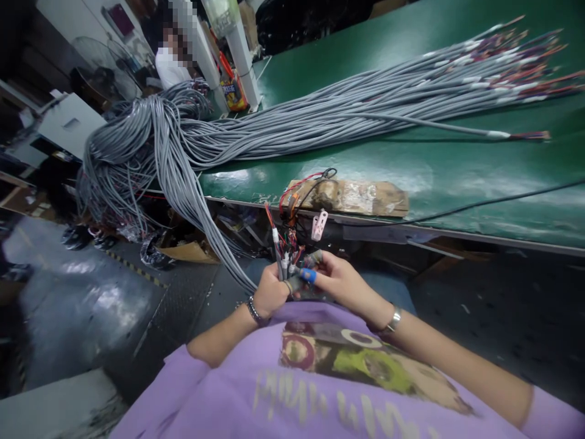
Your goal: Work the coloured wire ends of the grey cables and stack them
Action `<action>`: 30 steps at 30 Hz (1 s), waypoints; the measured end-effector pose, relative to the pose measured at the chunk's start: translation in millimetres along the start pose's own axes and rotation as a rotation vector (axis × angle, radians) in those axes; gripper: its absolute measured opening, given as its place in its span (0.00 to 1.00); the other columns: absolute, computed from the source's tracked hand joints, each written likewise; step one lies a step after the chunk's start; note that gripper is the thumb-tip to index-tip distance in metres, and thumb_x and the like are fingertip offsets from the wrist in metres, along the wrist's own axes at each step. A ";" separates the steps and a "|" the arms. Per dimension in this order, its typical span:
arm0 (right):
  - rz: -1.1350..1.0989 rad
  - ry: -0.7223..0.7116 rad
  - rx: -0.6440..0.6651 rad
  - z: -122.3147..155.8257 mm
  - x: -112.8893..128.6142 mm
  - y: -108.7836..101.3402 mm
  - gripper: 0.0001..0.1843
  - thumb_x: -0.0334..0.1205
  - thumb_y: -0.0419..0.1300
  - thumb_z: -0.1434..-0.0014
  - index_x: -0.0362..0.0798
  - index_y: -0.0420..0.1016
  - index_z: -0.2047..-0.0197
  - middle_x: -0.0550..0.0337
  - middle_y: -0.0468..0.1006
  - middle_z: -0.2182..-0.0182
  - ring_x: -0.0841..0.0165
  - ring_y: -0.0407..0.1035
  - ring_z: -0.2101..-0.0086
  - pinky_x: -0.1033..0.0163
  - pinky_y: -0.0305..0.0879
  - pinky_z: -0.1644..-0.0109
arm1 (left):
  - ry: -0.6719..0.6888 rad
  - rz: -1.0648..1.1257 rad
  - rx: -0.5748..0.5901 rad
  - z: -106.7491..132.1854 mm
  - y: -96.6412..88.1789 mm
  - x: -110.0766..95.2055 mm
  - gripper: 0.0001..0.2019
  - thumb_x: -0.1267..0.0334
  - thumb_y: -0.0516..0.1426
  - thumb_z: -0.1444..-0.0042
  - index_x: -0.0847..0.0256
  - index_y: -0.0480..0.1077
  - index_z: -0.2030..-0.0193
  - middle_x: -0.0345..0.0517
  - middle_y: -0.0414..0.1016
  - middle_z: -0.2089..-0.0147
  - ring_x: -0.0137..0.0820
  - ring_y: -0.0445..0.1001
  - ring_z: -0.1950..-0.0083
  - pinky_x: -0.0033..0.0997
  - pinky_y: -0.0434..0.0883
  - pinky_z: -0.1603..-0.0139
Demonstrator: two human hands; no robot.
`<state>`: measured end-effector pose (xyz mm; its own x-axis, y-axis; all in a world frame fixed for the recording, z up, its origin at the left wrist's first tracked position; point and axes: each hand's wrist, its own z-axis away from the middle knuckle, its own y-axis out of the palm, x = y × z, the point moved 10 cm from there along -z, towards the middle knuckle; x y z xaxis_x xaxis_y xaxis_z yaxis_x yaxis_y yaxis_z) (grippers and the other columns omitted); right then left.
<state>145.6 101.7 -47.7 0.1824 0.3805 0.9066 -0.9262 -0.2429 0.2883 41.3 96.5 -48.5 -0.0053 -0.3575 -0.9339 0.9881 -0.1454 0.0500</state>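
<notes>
Close to my body, my left hand is closed round a bunch of grey cables. Their ends point up, with white sleeves and thin coloured wires fanning out above my fist. My right hand is at the same bunch from the right, its thumb and fingers curled in; blue tape wraps one digit and greyish covers sit on fingertips. Whether those fingers pinch a wire is too small to make out. Just above, a pink clip hangs at the table edge beside red and black leads.
Many grey cables lie along the green table and drape off its left end. A taped wooden block sits at the front edge. A black cord crosses rightward. Beyond the table is a person in white.
</notes>
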 end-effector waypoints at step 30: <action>-0.035 -0.023 -0.022 -2.5 5.7 2.0 0.23 0.56 0.71 0.62 0.49 0.69 0.74 0.64 0.73 0.81 0.70 0.65 0.78 0.63 0.61 0.72 | -0.067 0.075 -0.052 2.4 0.5 7.4 0.23 0.45 0.69 0.67 0.62 0.68 0.78 0.41 0.71 0.83 0.26 0.67 0.83 0.26 0.65 0.81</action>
<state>143.9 105.6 -42.8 0.2218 0.3676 0.9031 -0.9263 -0.2098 0.3129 41.4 91.6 -54.5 0.0608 -0.4267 -0.9023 0.9927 -0.0681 0.0991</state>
